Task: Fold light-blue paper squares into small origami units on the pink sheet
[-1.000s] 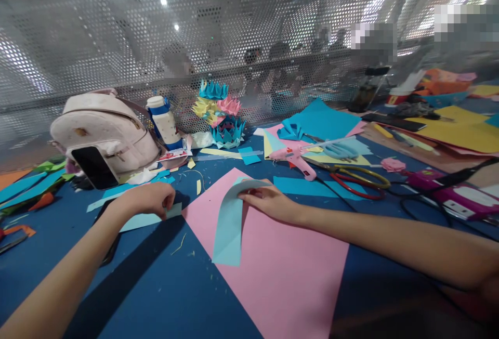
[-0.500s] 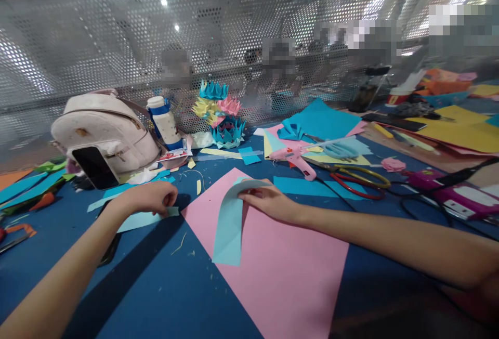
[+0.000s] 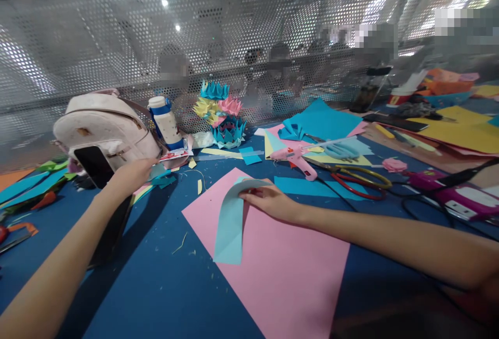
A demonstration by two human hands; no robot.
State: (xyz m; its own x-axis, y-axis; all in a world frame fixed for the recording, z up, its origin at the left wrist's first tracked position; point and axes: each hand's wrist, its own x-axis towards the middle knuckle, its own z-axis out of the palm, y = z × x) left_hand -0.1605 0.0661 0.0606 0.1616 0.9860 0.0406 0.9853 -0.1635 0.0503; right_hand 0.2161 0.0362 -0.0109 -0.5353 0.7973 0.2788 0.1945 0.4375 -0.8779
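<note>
The right hand point(image 3: 265, 201) pinches the curled light-blue paper strip point(image 3: 229, 232) above the pink paper sheet point(image 3: 290, 261); a light hold should avoid creases. The left hand point(image 3: 132, 177) is at left, by blue paper scraps point(image 3: 166, 181); I cannot tell its grip.

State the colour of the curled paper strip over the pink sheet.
The curled strip is pale blue, clearest in the head view.

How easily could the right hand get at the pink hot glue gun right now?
Probably yes: the pink hot glue gun lies just beyond the right hand, and nothing tall seems to stand between them. But the hand holds a curled pale-blue paper strip, so it may need to release that first.
</note>
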